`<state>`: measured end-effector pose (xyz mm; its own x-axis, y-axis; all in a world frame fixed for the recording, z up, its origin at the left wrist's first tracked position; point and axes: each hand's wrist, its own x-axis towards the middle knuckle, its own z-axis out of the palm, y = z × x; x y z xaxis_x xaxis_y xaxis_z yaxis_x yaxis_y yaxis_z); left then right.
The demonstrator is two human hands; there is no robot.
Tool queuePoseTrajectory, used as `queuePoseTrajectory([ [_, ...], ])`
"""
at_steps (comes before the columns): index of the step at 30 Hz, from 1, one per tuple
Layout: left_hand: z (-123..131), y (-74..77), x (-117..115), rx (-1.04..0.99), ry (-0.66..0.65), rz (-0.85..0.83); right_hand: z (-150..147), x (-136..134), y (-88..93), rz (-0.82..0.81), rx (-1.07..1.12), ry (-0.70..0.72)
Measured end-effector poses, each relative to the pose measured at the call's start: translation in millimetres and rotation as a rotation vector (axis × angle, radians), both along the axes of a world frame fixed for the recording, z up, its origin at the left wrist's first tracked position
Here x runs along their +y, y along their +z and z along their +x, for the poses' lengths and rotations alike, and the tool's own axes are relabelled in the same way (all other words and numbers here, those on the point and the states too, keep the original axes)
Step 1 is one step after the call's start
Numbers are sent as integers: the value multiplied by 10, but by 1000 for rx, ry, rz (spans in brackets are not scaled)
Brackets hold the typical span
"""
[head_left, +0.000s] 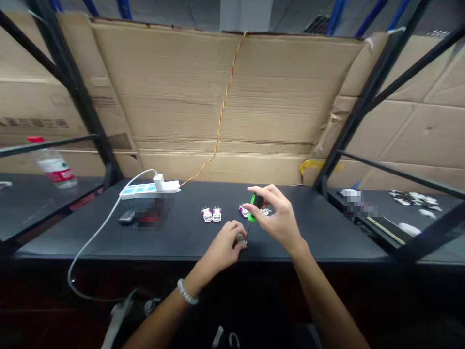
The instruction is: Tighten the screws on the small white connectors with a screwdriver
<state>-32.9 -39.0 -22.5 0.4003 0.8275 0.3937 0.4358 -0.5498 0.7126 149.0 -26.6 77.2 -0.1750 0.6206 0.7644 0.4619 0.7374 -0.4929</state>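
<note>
Tabletop [337, 235] lies open to the right of your right hand [274, 213]; a power strip [169, 187], white cable [100, 231] and seemingly solid blurred object [152, 213] obstruct your left.

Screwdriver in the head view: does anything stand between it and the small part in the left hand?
Nothing visible does. The right hand holds the screwdriver, its shaft slanting down to the small part. The left hand partly covers that part; tip contact is too small to tell.

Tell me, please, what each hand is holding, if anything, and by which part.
The right hand holds a screwdriver by its handle; the left hand holds a small part, exactly where is hidden.
</note>
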Motion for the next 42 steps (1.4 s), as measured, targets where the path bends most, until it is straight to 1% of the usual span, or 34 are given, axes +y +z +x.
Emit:
queuePoseTrajectory([
  [1, 0, -1, 1, -3, -3, 3, 8, -3, 3, -30, -2, 46],
  [4, 1, -5, 4, 7, -9, 7, 64, -14, 2, -167, 39, 269],
  [5, 1, -6, 6, 14, -10, 6, 84, -15, 4, -191, 57, 301],
  [6, 2, -7, 8, 17, -10, 4, 99, -14, 10, -188, 68, 295],
  [7, 2, -8, 10, 20, -8, -1, 108, -10, 18, -160, 65, 257],
  [10, 2, -10, 12, 23, -4, -11, 93, 5, 48, -3, 20, 67],
  [12, 1, -10, 13, 15, -7, -8, 64, 8, 54, 93, -11, -31],
  [14, 0, -8, 12, 7, -9, -8, 41, -1, 40, 130, -13, -65],
  [15, 0, -6, 12, 5, -9, -9, 36, -11, 28, 118, -10, -38],
  [16, 1, -5, 13, 4, -9, -11, 35, -22, 14, 81, -3, 21],
  [19, 4, -4, 14, -4, -16, -5, 50, -46, -25, -97, 68, 273],
  [20, 5, -6, 16, -4, -19, -2, 53, -46, -33, -138, 93, 322],
  [21, 6, -9, 17, -2, -19, -1, 54, -40, -38, -147, 114, 325],
  [22, 5, -14, 18, -1, -16, 1, 50, -30, -40, -127, 126, 281],
  [23, 4, -19, 19, 2, -14, 3, 43, -17, -38, -87, 121, 208],
  [26, -2, -30, 20, 5, -7, 15, 13, 21, -24, 85, 89, -39],
  [28, -7, -30, 20, 9, -8, 20, 5, 28, -21, 153, 71, -127],
  [29, -7, -28, 20, 11, -8, 19, 8, 25, -26, 157, 63, -127],
  [30, -7, -26, 21, 12, -7, 16, 17, 19, -36, 126, 59, -90],
  [31, -6, -24, 21, 14, -7, 13, 30, 12, -50, 61, 63, -15],
  [33, -2, -20, 21, 12, -8, 10, 61, 1, -84, -97, 101, 181],
  [34, 0, -18, 21, 11, -10, 11, 73, 0, -100, -156, 128, 254],
  [35, 2, -17, 20, 11, -12, 13, 81, 3, -112, -187, 148, 289],
  [36, 2, -16, 19, 11, -13, 16, 82, 8, -118, -183, 160, 281],
  [40, 0, -16, 21, 17, -3, 12, 25, 42, -95, -41, 99, 104],
  [42, -1, -22, 24, 12, -1, 10, -18, 55, -75, 5, 66, 48],
])
